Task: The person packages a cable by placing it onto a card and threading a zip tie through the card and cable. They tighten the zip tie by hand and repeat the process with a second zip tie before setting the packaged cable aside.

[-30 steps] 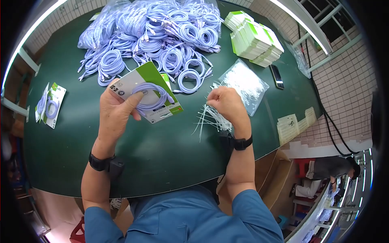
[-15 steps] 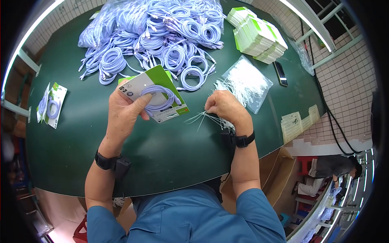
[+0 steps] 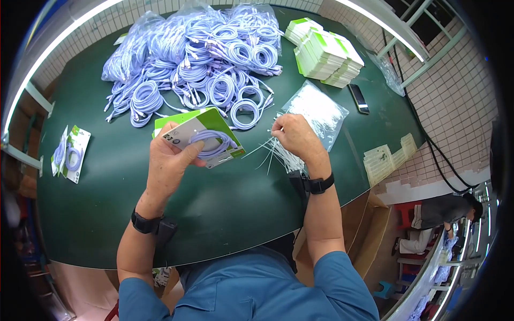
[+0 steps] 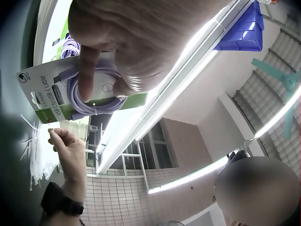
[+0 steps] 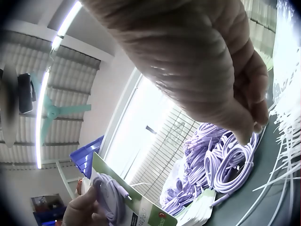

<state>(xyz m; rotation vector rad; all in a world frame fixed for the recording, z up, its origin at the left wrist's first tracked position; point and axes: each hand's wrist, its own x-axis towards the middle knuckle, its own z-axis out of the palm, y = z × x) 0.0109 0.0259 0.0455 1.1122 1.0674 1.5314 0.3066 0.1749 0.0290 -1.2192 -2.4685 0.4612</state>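
My left hand (image 3: 170,163) holds a printed white-and-green card carrying a coiled lilac USB-C cable (image 3: 213,140), its thumb lying across the coil. Behind that card shows another green-edged card (image 3: 184,116), and the left wrist view reveals more lilac cable (image 4: 70,48) there. Over a pile of thin white cable ties (image 3: 286,156), my right hand (image 3: 300,136) has thumb and fingertips pinched together. A small white end shows at those fingertips in the left wrist view, apparently a cable tie. An open-looking clear bag (image 3: 320,109) of ties lies just beyond this hand.
Coiled lilac cables (image 3: 214,59) are heaped at the back, some bagged. Stacked white-and-green cards (image 3: 326,53) and a phone (image 3: 358,99) lie to the right. Finished-looking carded cables (image 3: 72,155) lie at the left. Taped paper (image 3: 388,160) marks the table's right edge.
The left hand has tilted its card flatter, exposing more of the green card behind. My right hand dipped to the tie pile, then rose slightly, fingertips still pinched. The head view has shifted.
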